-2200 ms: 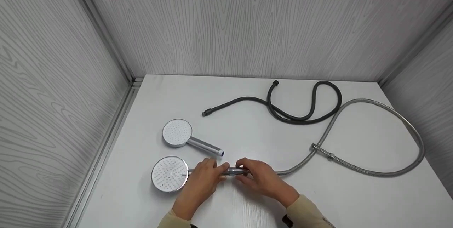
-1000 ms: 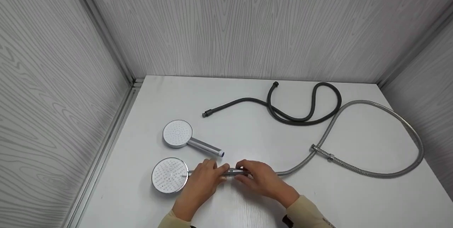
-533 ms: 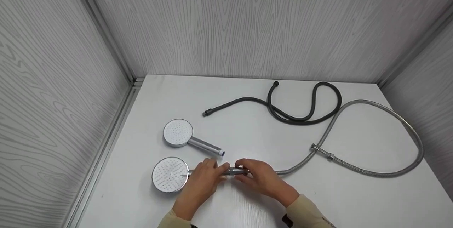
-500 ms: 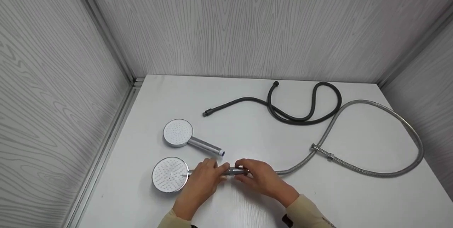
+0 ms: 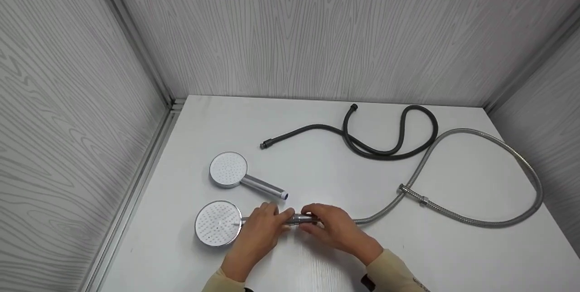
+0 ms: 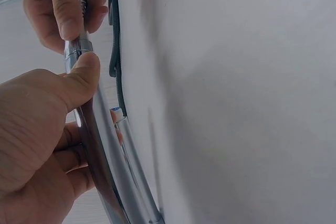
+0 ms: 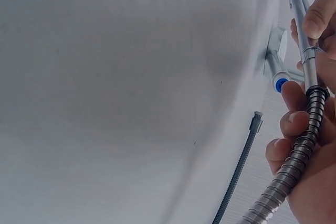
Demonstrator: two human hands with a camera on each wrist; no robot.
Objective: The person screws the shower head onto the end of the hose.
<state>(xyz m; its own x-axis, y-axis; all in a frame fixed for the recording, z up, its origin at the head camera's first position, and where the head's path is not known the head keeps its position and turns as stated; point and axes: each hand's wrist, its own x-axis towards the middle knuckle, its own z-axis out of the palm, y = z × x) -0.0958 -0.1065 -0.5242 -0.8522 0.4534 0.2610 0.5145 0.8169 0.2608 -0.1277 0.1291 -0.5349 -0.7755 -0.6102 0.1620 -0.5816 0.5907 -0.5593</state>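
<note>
A chrome shower head (image 5: 218, 224) with a white spray face lies at the front left of the table. Around its handle (image 6: 100, 145) curl the thumb and fingers of my left hand (image 5: 260, 231). Just to the right, my right hand (image 5: 337, 228) pinches the metal end fitting of the silver shower hose (image 5: 383, 212), which lines up with the handle's end. In the right wrist view the ribbed hose (image 7: 294, 166) runs through my right fingers. Handle and fitting appear to meet, though fingers cover part of the joint.
Behind my left hand lies a second shower head (image 5: 228, 169), its handle end pointing right. A black hose (image 5: 376, 153) curls across the back of the white table (image 5: 217, 119). The silver hose loops at right and crosses itself. Panels (image 5: 290, 33) enclose the table.
Both hands stay in nearly the same place on the shower head handle and hose fitting. Only slight finger shifts of the right hand show; the other things lie as before.
</note>
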